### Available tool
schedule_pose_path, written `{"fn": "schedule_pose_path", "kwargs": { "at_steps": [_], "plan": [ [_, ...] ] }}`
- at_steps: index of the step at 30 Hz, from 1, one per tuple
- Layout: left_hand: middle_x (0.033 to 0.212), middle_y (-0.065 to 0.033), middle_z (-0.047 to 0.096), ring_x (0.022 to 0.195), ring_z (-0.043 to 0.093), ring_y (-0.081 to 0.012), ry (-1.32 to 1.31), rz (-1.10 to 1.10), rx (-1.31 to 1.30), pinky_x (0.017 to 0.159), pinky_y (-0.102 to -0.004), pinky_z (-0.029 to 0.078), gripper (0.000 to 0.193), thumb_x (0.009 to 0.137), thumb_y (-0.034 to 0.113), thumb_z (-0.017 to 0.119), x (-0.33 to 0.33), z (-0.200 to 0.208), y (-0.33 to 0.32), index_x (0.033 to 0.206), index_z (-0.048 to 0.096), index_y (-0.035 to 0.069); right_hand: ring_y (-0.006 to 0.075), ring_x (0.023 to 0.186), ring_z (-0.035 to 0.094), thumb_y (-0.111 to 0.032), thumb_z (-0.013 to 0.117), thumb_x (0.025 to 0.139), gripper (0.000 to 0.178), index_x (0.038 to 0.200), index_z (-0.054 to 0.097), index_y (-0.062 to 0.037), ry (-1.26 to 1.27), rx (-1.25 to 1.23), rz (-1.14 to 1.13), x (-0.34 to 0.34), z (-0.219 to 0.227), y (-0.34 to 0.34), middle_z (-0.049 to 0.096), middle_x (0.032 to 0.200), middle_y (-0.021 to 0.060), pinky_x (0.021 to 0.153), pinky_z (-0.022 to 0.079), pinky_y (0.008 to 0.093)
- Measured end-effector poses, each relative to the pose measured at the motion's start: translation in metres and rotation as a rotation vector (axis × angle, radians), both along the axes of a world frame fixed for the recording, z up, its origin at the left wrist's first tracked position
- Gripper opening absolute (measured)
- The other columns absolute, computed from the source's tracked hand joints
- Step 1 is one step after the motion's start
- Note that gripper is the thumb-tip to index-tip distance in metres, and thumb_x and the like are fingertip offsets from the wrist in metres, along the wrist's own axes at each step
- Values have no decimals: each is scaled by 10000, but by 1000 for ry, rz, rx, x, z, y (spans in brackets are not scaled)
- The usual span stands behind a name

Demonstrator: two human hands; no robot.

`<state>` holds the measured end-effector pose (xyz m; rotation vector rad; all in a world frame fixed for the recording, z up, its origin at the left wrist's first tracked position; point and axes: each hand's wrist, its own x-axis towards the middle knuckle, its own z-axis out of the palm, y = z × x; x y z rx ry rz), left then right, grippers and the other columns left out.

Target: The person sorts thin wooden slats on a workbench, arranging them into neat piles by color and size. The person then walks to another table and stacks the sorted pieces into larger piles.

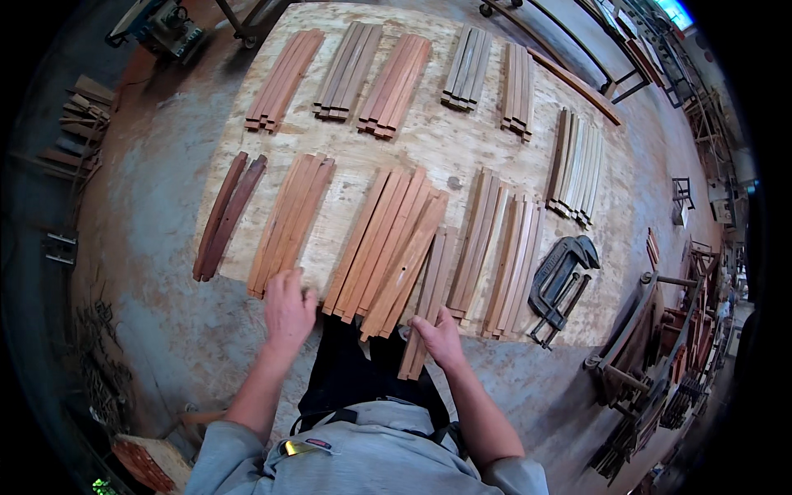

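My right hand [441, 338] is closed on the near end of a brown wooden slat [434, 276], which reaches past the table's near edge toward me. Just left of it lies a loose pile of reddish-brown slats [388, 239], the top ones askew. My left hand [289, 312] is beside the near ends of another reddish-brown stack [293, 219], its thumb apart from the fingers; whether it touches the wood is unclear. Two dark red-brown slats [227, 219] lie at the far left, and paler slats [478, 239] lie to the right of my right hand.
Black C-clamps [561, 280] rest at the right of the plywood tabletop [462, 148]. Several sorted slat stacks [394, 82] line its far side, with a pale stack [575, 165] at the right. A long strip [577, 87] lies along the far right edge. Metal racks [660, 330] stand right.
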<state>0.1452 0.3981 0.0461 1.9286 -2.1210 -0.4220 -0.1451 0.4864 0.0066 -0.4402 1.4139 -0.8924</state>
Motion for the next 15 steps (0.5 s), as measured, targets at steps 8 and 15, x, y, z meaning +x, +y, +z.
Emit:
{"fn": "schedule_pose_path", "kwargs": {
  "at_steps": [8, 15],
  "plan": [
    [1344, -276, 486, 1267, 477, -420, 128, -26, 405, 1079, -464, 400, 801, 826, 247, 749, -55, 1, 6, 1449, 365, -80, 188, 721, 689, -107, 664, 914, 354, 1192, 495, 34, 2, 12, 8, 0, -2, 1, 664, 953, 118, 653, 580, 335],
    [1315, -297, 466, 1236, 461, -452, 84, -139, 332, 1075, -489, 388, 918, 784, 229, 788, -55, -6, 13, 1479, 280, -90, 190, 733, 690, -115, 660, 908, 356, 1191, 502, 33, -5, -4, 4, 0, 4, -1, 667, 967, 120, 670, 583, 338]
  ]
}}
